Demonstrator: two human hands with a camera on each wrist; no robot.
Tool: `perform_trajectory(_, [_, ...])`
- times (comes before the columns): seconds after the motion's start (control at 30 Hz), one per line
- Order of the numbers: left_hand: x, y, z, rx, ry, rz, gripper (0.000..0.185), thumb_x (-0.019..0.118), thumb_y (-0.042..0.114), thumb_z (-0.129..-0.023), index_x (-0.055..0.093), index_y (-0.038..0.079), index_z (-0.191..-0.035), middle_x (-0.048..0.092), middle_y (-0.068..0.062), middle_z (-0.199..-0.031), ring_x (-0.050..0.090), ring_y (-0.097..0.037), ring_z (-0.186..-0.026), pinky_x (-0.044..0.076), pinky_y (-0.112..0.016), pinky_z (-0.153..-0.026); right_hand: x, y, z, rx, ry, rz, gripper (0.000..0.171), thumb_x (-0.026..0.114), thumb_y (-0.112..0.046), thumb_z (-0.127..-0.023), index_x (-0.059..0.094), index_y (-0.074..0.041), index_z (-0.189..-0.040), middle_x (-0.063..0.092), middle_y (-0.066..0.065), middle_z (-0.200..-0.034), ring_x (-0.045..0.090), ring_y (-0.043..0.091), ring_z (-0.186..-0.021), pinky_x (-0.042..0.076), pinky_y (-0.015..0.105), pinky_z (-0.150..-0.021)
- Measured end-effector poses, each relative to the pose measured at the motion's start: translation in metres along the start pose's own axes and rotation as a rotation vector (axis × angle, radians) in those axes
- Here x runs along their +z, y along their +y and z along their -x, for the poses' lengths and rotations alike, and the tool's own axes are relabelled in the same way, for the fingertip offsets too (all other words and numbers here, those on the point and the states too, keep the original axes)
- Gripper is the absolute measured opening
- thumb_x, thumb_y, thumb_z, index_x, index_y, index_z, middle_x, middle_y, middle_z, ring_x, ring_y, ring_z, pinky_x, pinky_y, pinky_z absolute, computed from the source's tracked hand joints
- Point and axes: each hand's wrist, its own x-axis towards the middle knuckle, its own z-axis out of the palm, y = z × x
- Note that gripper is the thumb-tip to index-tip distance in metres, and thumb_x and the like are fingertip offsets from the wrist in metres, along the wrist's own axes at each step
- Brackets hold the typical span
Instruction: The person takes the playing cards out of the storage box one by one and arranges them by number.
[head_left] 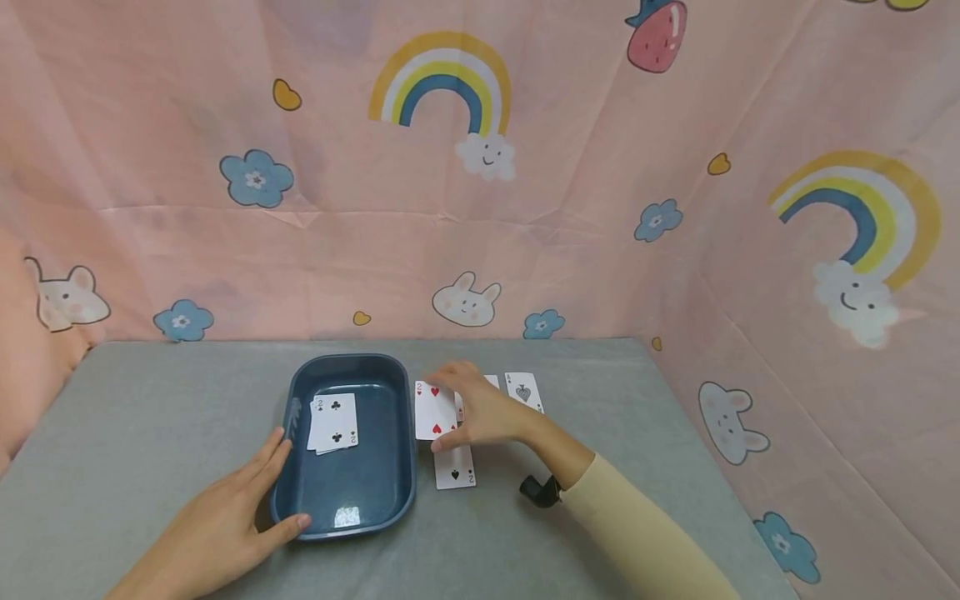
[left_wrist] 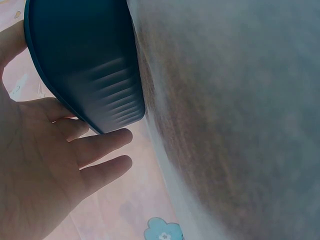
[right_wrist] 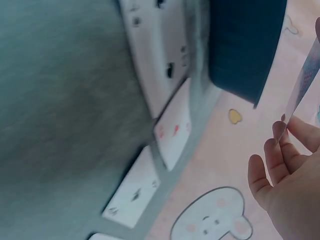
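Head view. A grey table (head_left: 150,417) is seen in the lower half of the frame, backed by a pink patterned cloth (head_left: 570,208). A dark blue tray (head_left: 390,492) lies at centre, and a small stack of cards (head_left: 333,423) with a two of clubs on top is seen inside it, toward its upper left. The left hand (head_left: 217,525), at lower left, is laid against the tray's left rim with fingers straight and the thumb along the near rim; nothing is grasped. The right hand (head_left: 480,408), just right of the tray, pinches a red card (head_left: 435,410), held just above the table beside the tray's right rim. A black two (head_left: 455,468) lies face up below the hand, and an ace of spades (head_left: 523,392) lies to its upper right. Another card is partly hidden behind the fingers.

Left wrist view. The tray's ribbed outer wall (left_wrist: 95,65) is shown from below at upper left, a side hidden from the head camera. The fingers (left_wrist: 102,145) are seen extended, touching the wall's lower edge. The cards are not visible here.

Right wrist view. The picture is blurred. The held card (right_wrist: 302,75) is seen edge-on at upper right, pinched at the fingertips (right_wrist: 280,131). A row of cards (right_wrist: 172,131) is shown lying on the table, their faces unreadable, with the tray's corner (right_wrist: 245,45) above.
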Motion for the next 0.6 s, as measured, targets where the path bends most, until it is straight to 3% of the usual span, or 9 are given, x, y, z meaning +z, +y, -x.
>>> perform_trajectory(0.23, [-0.001,0.0,0.002,0.009,0.021,0.011,0.111,0.065,0.076,-0.088,0.038,-0.004,-0.159,0.033,-0.023,-0.166,0.056,-0.047,-0.133,0.052,-0.064,-0.095,0.003,0.015,0.016,0.015,0.0,0.027,0.092,0.09,-0.036,-0.077,0.05,-0.009,-0.155,0.049,0.009,-0.148,0.039,0.028,-0.138,0.041,0.052,-0.112])
perform_trajectory(0.47, [-0.001,0.0,0.002,0.016,0.023,0.008,0.11,0.065,0.076,-0.089,0.038,-0.004,-0.159,0.033,-0.023,-0.166,0.057,-0.048,-0.132,0.053,-0.064,-0.095,0.005,0.025,0.031,0.08,-0.018,0.036,0.092,0.09,-0.038,-0.076,0.051,-0.013,-0.154,0.045,0.011,-0.154,0.038,0.03,-0.142,0.041,0.054,-0.113])
perform_trajectory(0.6, [-0.001,0.0,0.002,0.016,0.028,0.011,0.109,0.065,0.076,-0.089,0.039,-0.004,-0.159,0.033,-0.023,-0.166,0.057,-0.047,-0.131,0.052,-0.064,-0.095,0.007,0.032,0.039,0.058,-0.012,0.047,0.091,0.091,-0.038,-0.075,0.053,-0.009,-0.152,0.048,0.01,-0.148,0.043,0.027,-0.136,0.044,0.051,-0.109])
